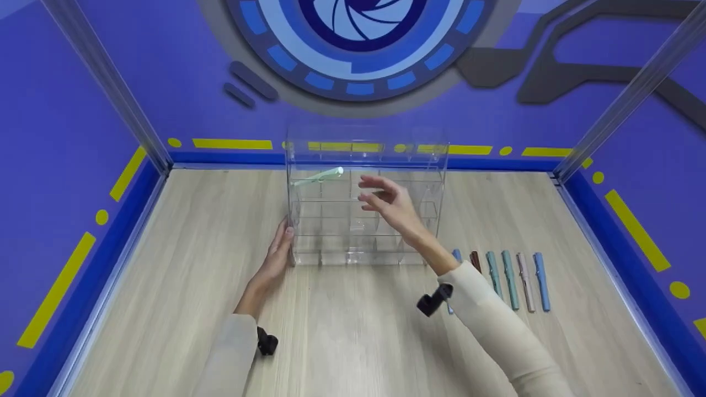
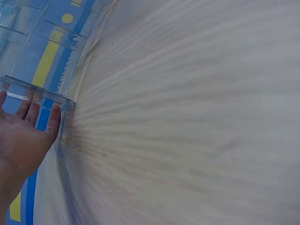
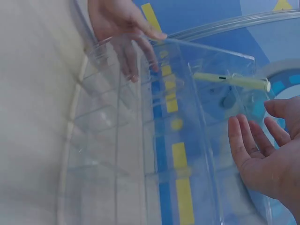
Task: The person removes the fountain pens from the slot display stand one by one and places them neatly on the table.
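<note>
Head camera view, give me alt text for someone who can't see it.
A clear acrylic organizer stands on a wooden table, one pale green pen in a top slot. The left hand touches its side, the right hand hovers open before it.

One clear organizer (image 1: 364,209); one green pen (image 1: 319,176) inside; six pens (image 1: 510,278) on table.

The head view looks down from above both hands; each wrist view sits close, sharing the clear organizer (image 1: 364,209) between them.
</note>
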`<control>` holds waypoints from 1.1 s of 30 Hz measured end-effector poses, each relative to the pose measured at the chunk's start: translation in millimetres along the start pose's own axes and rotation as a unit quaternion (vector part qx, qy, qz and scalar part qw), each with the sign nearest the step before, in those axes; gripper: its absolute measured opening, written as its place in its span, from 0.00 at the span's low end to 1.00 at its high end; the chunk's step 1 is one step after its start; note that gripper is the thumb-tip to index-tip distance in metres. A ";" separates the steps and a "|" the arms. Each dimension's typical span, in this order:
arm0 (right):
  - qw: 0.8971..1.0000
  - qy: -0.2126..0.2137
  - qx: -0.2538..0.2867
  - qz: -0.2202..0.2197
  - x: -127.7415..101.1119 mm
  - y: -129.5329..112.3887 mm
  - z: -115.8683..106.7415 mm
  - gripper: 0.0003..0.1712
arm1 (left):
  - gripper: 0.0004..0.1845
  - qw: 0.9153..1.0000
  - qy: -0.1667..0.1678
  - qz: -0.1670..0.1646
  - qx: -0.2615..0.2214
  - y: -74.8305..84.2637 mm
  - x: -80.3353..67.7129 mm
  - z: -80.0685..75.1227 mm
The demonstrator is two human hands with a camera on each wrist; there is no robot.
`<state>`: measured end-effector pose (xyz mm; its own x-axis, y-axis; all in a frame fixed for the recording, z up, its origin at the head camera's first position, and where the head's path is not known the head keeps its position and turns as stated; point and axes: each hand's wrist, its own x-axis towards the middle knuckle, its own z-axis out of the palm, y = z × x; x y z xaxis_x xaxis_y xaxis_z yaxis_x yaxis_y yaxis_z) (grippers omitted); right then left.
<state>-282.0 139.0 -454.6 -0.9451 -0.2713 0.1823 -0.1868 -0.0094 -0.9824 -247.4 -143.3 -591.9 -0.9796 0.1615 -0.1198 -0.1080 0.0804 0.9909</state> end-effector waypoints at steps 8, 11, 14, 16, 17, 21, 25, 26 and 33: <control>0.996 -0.030 0.074 0.028 23.9 -8.1 43.9 0.34 | 0.37 1.000 0.011 -0.001 -0.002 1.2 -1.8 -1.9; 0.995 -0.031 0.089 0.042 29.5 -8.0 54.6 0.34 | 0.37 1.000 0.015 0.002 0.002 0.7 -0.2 0.2; 0.993 -0.029 0.096 0.054 33.8 -7.8 61.6 0.32 | 0.36 1.000 0.015 0.007 0.002 -0.9 1.7 2.7; 0.993 -0.028 0.099 0.058 36.0 -7.0 65.6 0.30 | 0.36 1.000 0.014 0.009 -0.001 -1.4 1.9 3.1; 0.993 -0.026 0.098 0.057 37.0 -6.7 67.4 0.29 | 0.36 1.000 0.014 0.008 -0.001 -1.6 1.8 3.1; 0.993 -0.009 0.103 0.052 38.5 -5.3 71.5 0.25 | 0.36 1.000 0.016 0.001 -0.004 -1.5 0.7 4.4; 0.992 0.010 0.113 0.048 37.4 -4.0 71.5 0.22 | 0.37 1.000 0.017 -0.002 -0.011 -1.3 0.3 5.5; 0.992 0.013 0.116 0.045 36.7 -3.7 70.9 0.22 | 0.37 1.000 0.016 -0.001 -0.010 -1.4 0.4 5.4; 0.992 0.022 0.127 0.015 28.8 -7.6 62.2 0.22 | 0.38 1.000 0.019 -0.010 -0.005 -2.1 1.1 2.5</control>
<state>-291.1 71.4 -444.5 -0.9610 -0.2334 0.1480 -0.0890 -0.2457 -0.9653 -247.8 -140.8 -594.3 -0.9829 0.1215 -0.1382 -0.1299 0.0735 0.9888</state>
